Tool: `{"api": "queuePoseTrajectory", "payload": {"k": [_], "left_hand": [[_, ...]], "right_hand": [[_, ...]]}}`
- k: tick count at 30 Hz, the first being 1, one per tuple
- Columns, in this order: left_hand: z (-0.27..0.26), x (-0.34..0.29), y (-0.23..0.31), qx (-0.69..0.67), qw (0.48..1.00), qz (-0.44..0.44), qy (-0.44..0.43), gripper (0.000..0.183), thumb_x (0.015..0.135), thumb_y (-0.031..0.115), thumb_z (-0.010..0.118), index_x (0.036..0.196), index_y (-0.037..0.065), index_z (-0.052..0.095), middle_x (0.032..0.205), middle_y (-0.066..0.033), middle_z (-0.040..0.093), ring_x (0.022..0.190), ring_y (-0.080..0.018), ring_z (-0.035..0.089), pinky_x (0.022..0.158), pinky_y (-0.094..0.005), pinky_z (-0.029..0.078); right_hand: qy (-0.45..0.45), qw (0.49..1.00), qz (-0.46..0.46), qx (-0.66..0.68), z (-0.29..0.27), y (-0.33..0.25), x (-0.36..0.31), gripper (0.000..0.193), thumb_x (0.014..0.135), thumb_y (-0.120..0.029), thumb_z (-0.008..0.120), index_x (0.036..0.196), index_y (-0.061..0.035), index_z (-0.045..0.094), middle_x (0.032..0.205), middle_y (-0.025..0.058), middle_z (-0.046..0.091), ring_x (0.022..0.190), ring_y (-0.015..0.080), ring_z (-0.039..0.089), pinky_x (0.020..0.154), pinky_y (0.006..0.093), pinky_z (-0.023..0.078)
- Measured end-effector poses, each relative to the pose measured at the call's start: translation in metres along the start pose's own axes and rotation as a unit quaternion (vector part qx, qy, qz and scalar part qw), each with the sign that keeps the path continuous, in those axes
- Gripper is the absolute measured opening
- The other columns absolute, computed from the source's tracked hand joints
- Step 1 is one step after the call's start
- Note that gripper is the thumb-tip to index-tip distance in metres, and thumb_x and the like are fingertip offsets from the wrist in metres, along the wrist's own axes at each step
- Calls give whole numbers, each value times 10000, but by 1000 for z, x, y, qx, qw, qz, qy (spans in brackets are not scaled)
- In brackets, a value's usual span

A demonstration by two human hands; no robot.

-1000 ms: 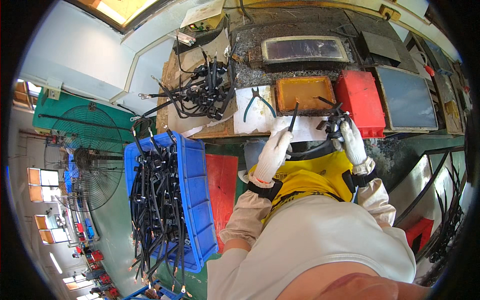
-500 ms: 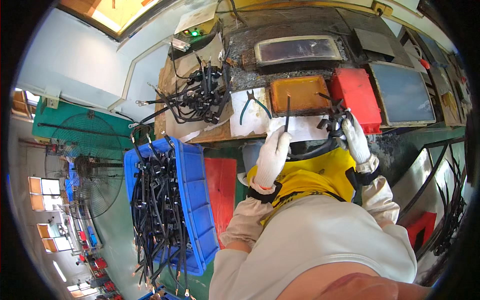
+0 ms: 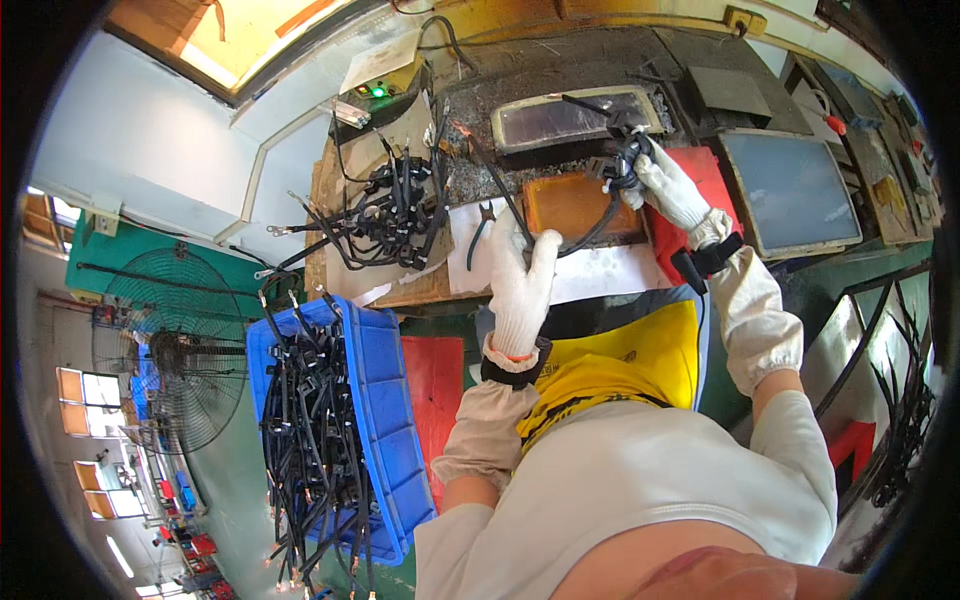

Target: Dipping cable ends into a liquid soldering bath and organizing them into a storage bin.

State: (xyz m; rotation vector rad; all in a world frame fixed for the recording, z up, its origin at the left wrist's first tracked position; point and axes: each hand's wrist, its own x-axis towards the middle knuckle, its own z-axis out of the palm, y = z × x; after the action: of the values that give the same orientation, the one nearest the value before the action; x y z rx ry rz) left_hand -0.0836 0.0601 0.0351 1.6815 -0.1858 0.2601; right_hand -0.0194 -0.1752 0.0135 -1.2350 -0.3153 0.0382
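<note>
A black cable assembly (image 3: 603, 218) stretches between my two white-gloved hands above the bench. My left hand (image 3: 520, 285) is closed round one cable, whose coppery end (image 3: 462, 129) points up and left. In my right hand (image 3: 672, 188) is the assembly's coiled part with dark clips (image 3: 622, 165), and another cable end sticks out over the framed rectangular pan (image 3: 575, 118). Below the assembly lies a shallow tray with an amber surface (image 3: 560, 208), partly covered by cable. Pliers with teal handles (image 3: 478, 236) rest on white paper just left of my left hand.
A tangle of black cables (image 3: 400, 200) lies on the bench's left. Below it, a blue crate (image 3: 392, 420) holds many more cables hanging over its edge. A red box (image 3: 665, 238) stands beside my right hand, near a grey-topped panel (image 3: 792, 190). A large fan (image 3: 175, 345) stands far left.
Both hands have moved forward over the bench with the cable assembly. Its left cable end has swung from upright to point up-left, and the right hand's bundle now hangs beyond the amber tray.
</note>
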Motion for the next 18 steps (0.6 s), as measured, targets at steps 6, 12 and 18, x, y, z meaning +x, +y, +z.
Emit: {"api": "queuePoseTrajectory", "payload": {"k": [6, 12, 18], "left_hand": [[20, 9, -8, -12, 995, -85, -46, 557, 823, 210, 592, 1277, 20, 331, 1050, -168, 576, 920, -244, 569, 792, -334, 440], [45, 23, -16, 105, 986, -98, -79, 592, 832, 294, 566, 1297, 30, 315, 935, -207, 602, 853, -314, 595, 758, -366, 448], [60, 44, -36, 57, 991, -85, -91, 548, 848, 264, 546, 1290, 14, 342, 911, -140, 573, 745, -202, 547, 679, -307, 456]], "right_hand": [[14, 997, -18, -67, -31, 10, 7, 538, 896, -349, 498, 1300, -46, 315, 746, -4, 497, 559, 79, 451, 506, 206, 381], [118, 985, 5, -125, -68, 20, -7, 472, 907, -262, 476, 1314, -64, 342, 716, -18, 503, 518, 49, 433, 455, 182, 361], [207, 969, 11, -131, -75, 23, -10, 379, 896, -302, 500, 1201, -79, 470, 677, -37, 510, 492, 35, 414, 440, 177, 342]]}}
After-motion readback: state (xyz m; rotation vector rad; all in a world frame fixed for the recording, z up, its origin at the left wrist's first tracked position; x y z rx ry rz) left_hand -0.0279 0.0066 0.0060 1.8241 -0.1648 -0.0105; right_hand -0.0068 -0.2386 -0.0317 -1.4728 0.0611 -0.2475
